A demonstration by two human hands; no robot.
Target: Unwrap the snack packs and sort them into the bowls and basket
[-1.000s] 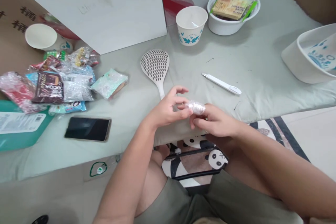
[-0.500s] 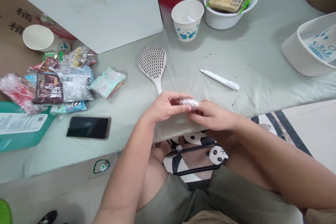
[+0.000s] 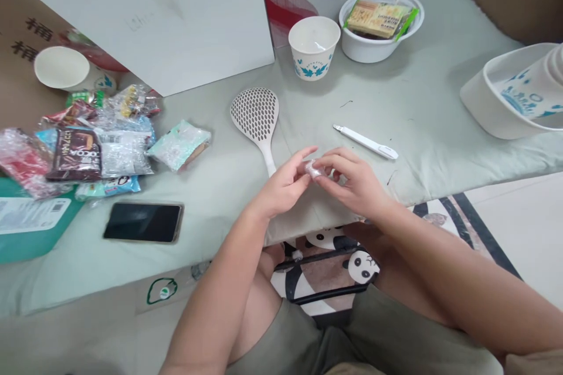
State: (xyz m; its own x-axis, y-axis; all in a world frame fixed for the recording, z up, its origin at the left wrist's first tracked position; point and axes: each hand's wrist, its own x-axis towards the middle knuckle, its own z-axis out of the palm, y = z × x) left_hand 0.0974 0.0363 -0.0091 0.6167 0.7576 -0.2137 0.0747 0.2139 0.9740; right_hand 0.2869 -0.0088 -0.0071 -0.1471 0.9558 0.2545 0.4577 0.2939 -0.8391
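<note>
Between my hands is a small wad of shiny, crinkled clear plastic (image 3: 313, 170). My left hand (image 3: 284, 187) grips its left side between thumb and fingers, with one finger raised. From the right, my right hand (image 3: 358, 181) closes its thumb and fingertips on the same wad. What the plastic may contain is hidden. A light grey skimmer (image 3: 255, 114) with a perforated head lies just beyond my left hand, which covers its handle's end. Beyond my right hand rests a white utility knife (image 3: 366, 142).
Wrapped snacks (image 3: 103, 149) are heaped at left beside a black phone (image 3: 143, 222). A paper cup (image 3: 314, 50) and a white bowl (image 3: 367, 50) of biscuits stand behind. At right, a white bin (image 3: 488, 102) holds paper cups. A large white box (image 3: 153, 29) stands at back left.
My hands have shifted slightly and turned around the plastic wad. My right-hand fingers now come over it from above, and a left finger has lifted. The camera view has tilted up a little.
</note>
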